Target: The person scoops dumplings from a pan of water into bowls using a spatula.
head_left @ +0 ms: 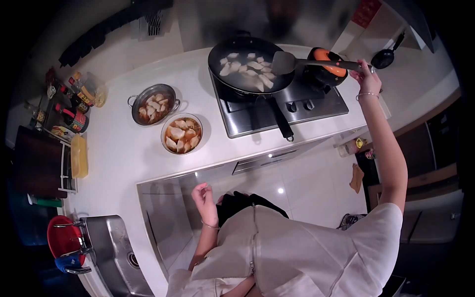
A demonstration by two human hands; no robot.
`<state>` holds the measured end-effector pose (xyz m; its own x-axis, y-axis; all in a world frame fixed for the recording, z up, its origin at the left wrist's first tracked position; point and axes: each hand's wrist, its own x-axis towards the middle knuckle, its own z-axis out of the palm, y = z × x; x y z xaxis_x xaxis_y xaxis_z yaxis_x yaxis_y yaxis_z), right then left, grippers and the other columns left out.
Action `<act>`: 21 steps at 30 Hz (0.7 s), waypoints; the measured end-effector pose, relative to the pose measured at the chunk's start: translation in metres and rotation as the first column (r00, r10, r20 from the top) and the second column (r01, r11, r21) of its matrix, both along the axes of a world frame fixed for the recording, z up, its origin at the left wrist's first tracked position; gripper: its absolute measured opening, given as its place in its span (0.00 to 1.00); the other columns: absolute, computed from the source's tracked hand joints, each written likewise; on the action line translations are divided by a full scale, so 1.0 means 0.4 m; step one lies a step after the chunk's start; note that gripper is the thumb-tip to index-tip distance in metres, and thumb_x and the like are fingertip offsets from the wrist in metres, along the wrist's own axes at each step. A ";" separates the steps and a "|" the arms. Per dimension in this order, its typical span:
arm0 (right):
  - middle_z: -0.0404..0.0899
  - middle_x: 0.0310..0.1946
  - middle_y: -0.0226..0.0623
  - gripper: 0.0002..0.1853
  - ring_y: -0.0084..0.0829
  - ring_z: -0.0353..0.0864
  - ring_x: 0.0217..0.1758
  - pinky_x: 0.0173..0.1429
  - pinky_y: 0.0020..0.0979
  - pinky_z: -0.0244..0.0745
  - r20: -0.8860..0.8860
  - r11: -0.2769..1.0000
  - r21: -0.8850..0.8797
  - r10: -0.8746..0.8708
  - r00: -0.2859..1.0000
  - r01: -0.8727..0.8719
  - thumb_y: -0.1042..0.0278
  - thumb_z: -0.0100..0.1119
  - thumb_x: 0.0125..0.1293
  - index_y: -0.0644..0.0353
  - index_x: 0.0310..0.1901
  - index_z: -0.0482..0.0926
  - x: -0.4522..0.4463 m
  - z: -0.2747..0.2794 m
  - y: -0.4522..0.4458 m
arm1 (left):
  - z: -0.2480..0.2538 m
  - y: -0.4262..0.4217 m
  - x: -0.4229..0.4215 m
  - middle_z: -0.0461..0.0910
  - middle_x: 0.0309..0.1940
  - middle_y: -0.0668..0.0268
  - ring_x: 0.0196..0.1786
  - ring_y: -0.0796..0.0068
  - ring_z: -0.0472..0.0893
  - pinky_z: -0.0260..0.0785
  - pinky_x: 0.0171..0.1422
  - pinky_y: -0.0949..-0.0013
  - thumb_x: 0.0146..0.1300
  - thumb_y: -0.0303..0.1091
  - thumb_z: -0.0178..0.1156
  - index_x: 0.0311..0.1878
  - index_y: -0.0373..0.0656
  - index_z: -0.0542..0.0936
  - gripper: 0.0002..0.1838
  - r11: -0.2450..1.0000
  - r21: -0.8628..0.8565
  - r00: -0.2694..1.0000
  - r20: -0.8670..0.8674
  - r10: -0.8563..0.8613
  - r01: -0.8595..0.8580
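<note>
My right hand (366, 79) is closed round the end of a long-handled wok spatula (316, 63). Its broad dark blade reaches over the right rim of a black frying pan (280, 119). Several pale dumplings (257, 64) lie in cloudy liquid in that pan, which sits on the left burner. My left hand (204, 198) hangs in front of the counter edge, loosely curled, with nothing visible in it. Closest to it on the counter is a glass bowl (200, 129) of dumplings in reddish broth. A two-handled metal pot (172, 94) behind it holds more dumplings in broth.
A black and orange pot (324, 74) occupies the right side of the steel stove (316, 106). Bottles (75, 118) and a yellow container (79, 156) line the left side. The sink (111, 257) is at lower left, beside a red basin (57, 237). A small pan (382, 59) hangs at right.
</note>
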<state>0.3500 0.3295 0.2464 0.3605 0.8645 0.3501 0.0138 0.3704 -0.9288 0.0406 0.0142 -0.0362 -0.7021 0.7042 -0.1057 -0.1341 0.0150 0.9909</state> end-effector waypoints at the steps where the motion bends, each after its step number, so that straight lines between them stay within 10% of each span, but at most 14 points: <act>1: 0.73 0.25 0.39 0.12 0.26 0.73 0.20 0.27 0.20 0.72 0.011 1.000 0.005 0.006 1.000 -0.006 0.67 0.49 0.56 0.69 0.34 0.72 -0.014 -0.005 -0.017 | -0.004 -0.001 0.001 0.67 0.35 0.71 0.39 0.81 0.66 0.59 0.40 0.78 0.54 0.30 0.49 0.38 0.45 0.66 0.08 1.000 -0.008 1.000 -0.022 -0.015 0.014; 9: 0.73 0.34 0.38 0.14 0.24 0.74 0.26 0.34 0.22 0.71 0.223 0.968 0.119 0.191 0.956 -0.222 0.66 0.47 0.57 0.69 0.40 0.70 -0.066 -0.082 -0.064 | 0.007 -0.011 0.013 0.66 0.35 0.70 0.38 0.82 0.66 0.60 0.42 0.78 0.53 0.27 0.49 0.38 0.43 0.66 0.08 0.998 0.004 0.997 0.056 0.062 -0.062; 21: 0.72 0.33 0.35 0.13 0.22 0.72 0.25 0.33 0.21 0.70 0.054 0.969 0.047 0.238 0.970 -0.241 0.68 0.46 0.58 0.69 0.39 0.70 -0.118 -0.184 -0.088 | 0.012 -0.016 0.013 0.66 0.33 0.69 0.35 0.83 0.66 0.59 0.43 0.80 0.53 0.25 0.49 0.37 0.41 0.66 0.08 0.995 0.012 0.993 0.061 0.100 -0.101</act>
